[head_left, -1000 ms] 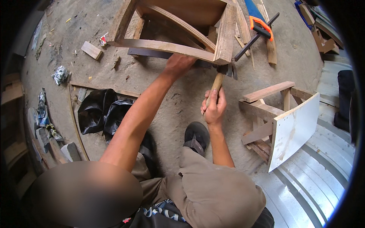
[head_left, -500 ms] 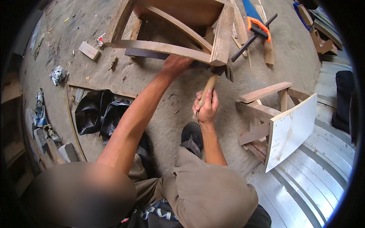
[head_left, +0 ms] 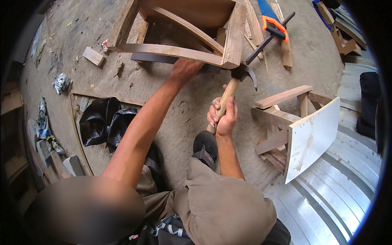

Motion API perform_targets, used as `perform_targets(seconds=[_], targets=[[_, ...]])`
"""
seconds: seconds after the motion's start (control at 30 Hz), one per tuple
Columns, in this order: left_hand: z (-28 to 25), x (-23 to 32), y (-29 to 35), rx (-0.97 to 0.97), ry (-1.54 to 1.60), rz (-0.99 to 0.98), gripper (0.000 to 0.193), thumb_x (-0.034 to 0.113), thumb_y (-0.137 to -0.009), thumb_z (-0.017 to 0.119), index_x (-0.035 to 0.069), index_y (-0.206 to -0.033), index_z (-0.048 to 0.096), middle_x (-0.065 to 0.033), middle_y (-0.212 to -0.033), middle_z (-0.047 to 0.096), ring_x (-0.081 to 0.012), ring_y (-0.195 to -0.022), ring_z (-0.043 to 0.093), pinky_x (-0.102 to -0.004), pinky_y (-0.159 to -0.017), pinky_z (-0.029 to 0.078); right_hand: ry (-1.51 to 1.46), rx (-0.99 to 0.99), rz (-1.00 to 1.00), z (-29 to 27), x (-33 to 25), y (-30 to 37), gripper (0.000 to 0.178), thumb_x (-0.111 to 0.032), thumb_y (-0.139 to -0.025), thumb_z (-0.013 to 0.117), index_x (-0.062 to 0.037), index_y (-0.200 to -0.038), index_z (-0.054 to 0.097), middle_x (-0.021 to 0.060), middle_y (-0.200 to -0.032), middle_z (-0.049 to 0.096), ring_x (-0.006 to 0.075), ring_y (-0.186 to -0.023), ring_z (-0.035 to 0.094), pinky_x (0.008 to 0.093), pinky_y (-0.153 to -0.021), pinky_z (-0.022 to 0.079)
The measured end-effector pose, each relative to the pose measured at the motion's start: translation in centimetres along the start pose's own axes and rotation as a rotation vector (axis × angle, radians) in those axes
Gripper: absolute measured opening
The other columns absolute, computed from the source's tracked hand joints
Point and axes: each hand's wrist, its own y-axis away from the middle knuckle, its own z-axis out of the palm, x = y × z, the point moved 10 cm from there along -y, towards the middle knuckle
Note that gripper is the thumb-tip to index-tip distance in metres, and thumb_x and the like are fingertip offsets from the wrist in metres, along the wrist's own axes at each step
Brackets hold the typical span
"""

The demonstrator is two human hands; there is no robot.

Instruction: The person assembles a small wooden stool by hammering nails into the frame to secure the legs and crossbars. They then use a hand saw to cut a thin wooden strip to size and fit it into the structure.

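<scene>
Here, claw hammer [head_left: 231,88], pale wooden handle [head_left: 229,94], dark curved claw [head_left: 251,75]

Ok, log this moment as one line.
left hand: at near side of wooden frame, fingers hidden | right hand: gripping claw hammer by handle | handsaw: lying right of frame

The floor [head_left: 312,67] is rough and grey-brown; ridged metal sheeting [head_left: 316,196] gleams at right.

The hammer [head_left: 231,88] pairs smooth wood with metal — the frame [head_left: 173,51] is matt wood, the sheeting [head_left: 322,192] glossy metal.
</scene>
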Motion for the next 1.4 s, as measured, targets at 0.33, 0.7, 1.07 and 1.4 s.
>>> perform_targets(seconds=[0.33, 0.7, 1.07, 1.4], targets=[[0.4, -0.1, -0.1, -0.020, -0.017, 0.002, 0.038, 0.003, -0.083, 0.061, 0.013, -0.119, 0.066, -0.0111, -0.108, 0.070, -0.0295, -0.102, 0.068, -0.0420, -0.087, 0.054, -0.078, -0.014, 0.046, -0.9, -1.0, -0.5, 0.045, -0.038, -0.108, 0.037, -0.0129, -0.144, 0.042, 0.0028, -0.079, 0.044, 0.0066, -0.045, 0.037, 0.0225, -0.037, 0.033], [0.7, 0.0, 0.0, -0.152, -0.050, -0.043, 0.034, 0.008, -0.087, 0.057, 0.013, -0.119, 0.066, -0.0112, -0.108, 0.070, -0.0289, -0.103, 0.068, -0.0417, -0.087, 0.054, -0.011, -0.028, 0.071, -1.0, 0.8, 0.0, 0.043, -0.039, -0.108, 0.039, -0.0110, -0.140, 0.042, 0.0040, -0.078, 0.047, 0.0082, -0.045, 0.039, 0.0235, -0.037, 0.035], [0.0, 0.8, -0.5, -0.045, -0.064, 0.038, 0.037, 0.006, -0.086, 0.060, 0.013, -0.122, 0.065, -0.0113, -0.114, 0.069, -0.0308, -0.105, 0.067, -0.0430, -0.090, 0.054, -0.105, -0.007, 0.091, -1.5, 0.1, -0.6, 0.047, -0.044, -0.107, 0.037, -0.0134, -0.142, 0.041, -0.0010, -0.077, 0.042, 0.0039, -0.045, 0.033, 0.0204, -0.035, 0.031], [0.7, 0.1, 0.1, -0.054, -0.042, 0.018, 0.036, 0.005, -0.086, 0.059, 0.013, -0.120, 0.066, -0.0105, -0.111, 0.070, -0.0297, -0.104, 0.067, -0.0420, -0.089, 0.054, -0.059, -0.034, 0.166, -3.1, 1.5, -1.0, 0.046, -0.043, -0.108, 0.034, -0.0082, -0.136, 0.046, 0.0024, -0.076, 0.048, 0.0087, -0.045, 0.042, 0.0250, -0.039, 0.038]])
